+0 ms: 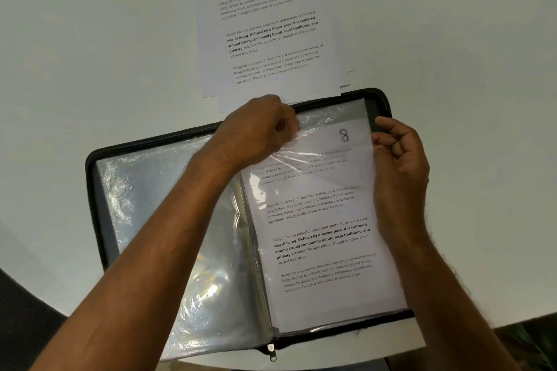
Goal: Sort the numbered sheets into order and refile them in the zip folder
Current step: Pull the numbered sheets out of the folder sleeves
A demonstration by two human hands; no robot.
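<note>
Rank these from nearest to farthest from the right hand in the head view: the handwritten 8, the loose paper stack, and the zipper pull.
From the right hand:
1. Handwritten 8, just left of it on the sleeved sheet.
2. Loose paper stack, on the table beyond the folder.
3. Zipper pull, at the folder's near edge.

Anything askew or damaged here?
Nothing damaged. The loose stack of printed white sheets beyond the open black zip folder is fanned unevenly at its near edge. The clear plastic sleeve over the sheet numbered 8 is wrinkled near the left hand.
</note>
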